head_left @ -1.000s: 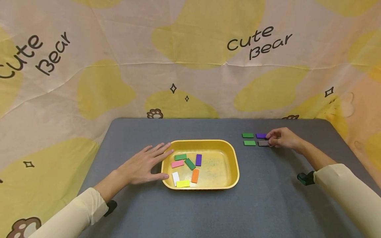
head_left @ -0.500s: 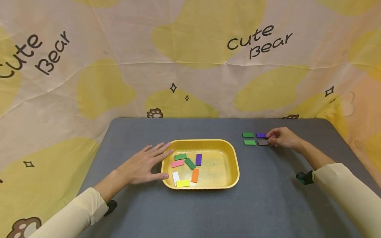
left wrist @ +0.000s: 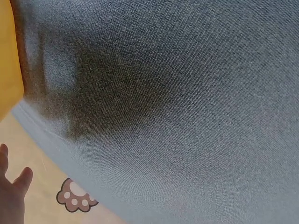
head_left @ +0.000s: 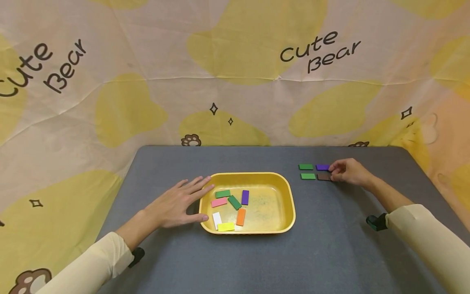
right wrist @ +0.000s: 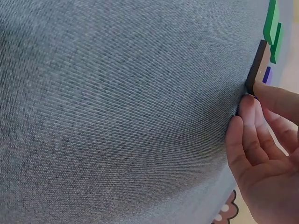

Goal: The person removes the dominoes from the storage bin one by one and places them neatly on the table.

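Observation:
At the back right of the table, my right hand (head_left: 350,170) pinches the right end of a brown domino block (head_left: 323,177) lying flat. The right wrist view shows the thumb on this brown block (right wrist: 258,65) and the fingertips at its near end. Just behind it lies a purple block (head_left: 322,167); to the left are a dark green block (head_left: 305,167) and a light green block (head_left: 307,176). My left hand (head_left: 176,204) is spread, with fingers and thumb over the left rim of a yellow tray (head_left: 291,200). A thumb and fingertip of that hand (left wrist: 13,186) show in the left wrist view.
Inside the tray lie several blocks: a pink one (head_left: 219,202), a white one (head_left: 217,220), a yellow one (head_left: 225,226), an orange one (head_left: 240,217), another purple one (head_left: 245,197) and two green ones. A patterned cloth (head_left: 235,61) hangs behind the grey table (head_left: 235,261).
The brown block has slid slightly left, nearer the light green block, and its top looks browner than before. My right hand has barely shifted; my left hand stays in place.

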`<state>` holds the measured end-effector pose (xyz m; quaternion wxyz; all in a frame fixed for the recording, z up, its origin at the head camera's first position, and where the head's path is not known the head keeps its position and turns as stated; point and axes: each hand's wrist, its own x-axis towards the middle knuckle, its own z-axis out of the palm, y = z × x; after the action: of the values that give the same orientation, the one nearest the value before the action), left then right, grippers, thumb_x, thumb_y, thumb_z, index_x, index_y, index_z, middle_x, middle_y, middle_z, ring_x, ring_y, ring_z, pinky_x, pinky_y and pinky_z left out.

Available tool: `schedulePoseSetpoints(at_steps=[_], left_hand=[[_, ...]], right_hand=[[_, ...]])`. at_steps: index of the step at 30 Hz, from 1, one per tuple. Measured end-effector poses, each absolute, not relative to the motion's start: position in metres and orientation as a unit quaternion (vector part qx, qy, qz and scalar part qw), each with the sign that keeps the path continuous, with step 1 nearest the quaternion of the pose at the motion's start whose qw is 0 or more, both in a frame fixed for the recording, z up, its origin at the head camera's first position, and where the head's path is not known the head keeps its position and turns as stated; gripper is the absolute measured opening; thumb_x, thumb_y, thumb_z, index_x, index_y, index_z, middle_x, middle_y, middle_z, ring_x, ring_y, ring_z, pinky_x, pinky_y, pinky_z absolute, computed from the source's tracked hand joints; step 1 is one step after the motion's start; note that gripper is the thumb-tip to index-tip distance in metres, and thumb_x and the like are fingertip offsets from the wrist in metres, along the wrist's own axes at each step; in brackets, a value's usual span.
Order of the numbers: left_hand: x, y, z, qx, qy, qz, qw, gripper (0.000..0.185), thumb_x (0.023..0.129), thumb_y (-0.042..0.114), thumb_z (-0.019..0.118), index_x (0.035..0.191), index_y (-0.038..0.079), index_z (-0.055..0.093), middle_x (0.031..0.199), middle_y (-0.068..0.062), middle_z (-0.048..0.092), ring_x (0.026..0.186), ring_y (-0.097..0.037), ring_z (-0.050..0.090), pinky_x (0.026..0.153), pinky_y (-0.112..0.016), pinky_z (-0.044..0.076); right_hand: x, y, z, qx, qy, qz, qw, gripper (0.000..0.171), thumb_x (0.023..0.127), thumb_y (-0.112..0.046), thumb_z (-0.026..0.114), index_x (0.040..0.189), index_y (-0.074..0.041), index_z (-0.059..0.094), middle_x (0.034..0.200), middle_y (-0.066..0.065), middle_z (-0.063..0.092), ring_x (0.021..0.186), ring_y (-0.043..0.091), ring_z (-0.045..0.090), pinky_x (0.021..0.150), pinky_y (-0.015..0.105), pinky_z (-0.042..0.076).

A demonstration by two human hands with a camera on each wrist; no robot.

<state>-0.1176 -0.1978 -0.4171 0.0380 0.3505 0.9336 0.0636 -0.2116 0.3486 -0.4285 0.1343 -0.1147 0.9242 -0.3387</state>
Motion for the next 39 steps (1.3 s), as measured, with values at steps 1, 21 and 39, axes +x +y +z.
schedulePoseSetpoints(at_steps=[1,21,39], left_hand=[[-0.118,-0.198,-0.417,0.351,0.934,0.064,0.038,0.089,0.09,0.073,0.047,0.159,0.021,0.028,0.165,0.002,0.019,0.15,-0.026,0.023,0.114,-0.06,0.026],[-0.118,-0.198,-0.418,0.351,0.934,0.062,0.037,0.089,0.09,0.073,0.047,0.159,0.021,0.027,0.165,0.002,0.019,0.15,-0.026,0.023,0.114,-0.06,0.026],[-0.119,-0.198,-0.418,0.344,0.936,0.059,0.048,0.089,0.09,0.074,0.047,0.159,0.023,0.025,0.165,0.003,0.017,0.15,-0.026,0.022,0.115,-0.059,0.024]], right_hand=[[-0.211,0.349,-0.429,-0.116,0.925,-0.337,0.131,0.022,0.088,-0.001,0.072,0.105,0.01,0.065,0.084,0.007,0.065,0.074,0.014,0.055,0.063,0.023,0.046],[-0.207,0.35,-0.426,-0.128,0.936,-0.305,0.122,0.016,0.091,-0.003,0.069,0.103,0.009,0.069,0.091,0.011,0.069,0.08,0.02,0.056,0.065,0.024,0.048],[-0.209,0.345,-0.416,-0.121,0.939,-0.302,0.109,0.021,0.092,-0.007,0.068,0.106,0.01,0.068,0.089,0.009,0.069,0.077,0.018,0.056,0.062,0.026,0.048]])
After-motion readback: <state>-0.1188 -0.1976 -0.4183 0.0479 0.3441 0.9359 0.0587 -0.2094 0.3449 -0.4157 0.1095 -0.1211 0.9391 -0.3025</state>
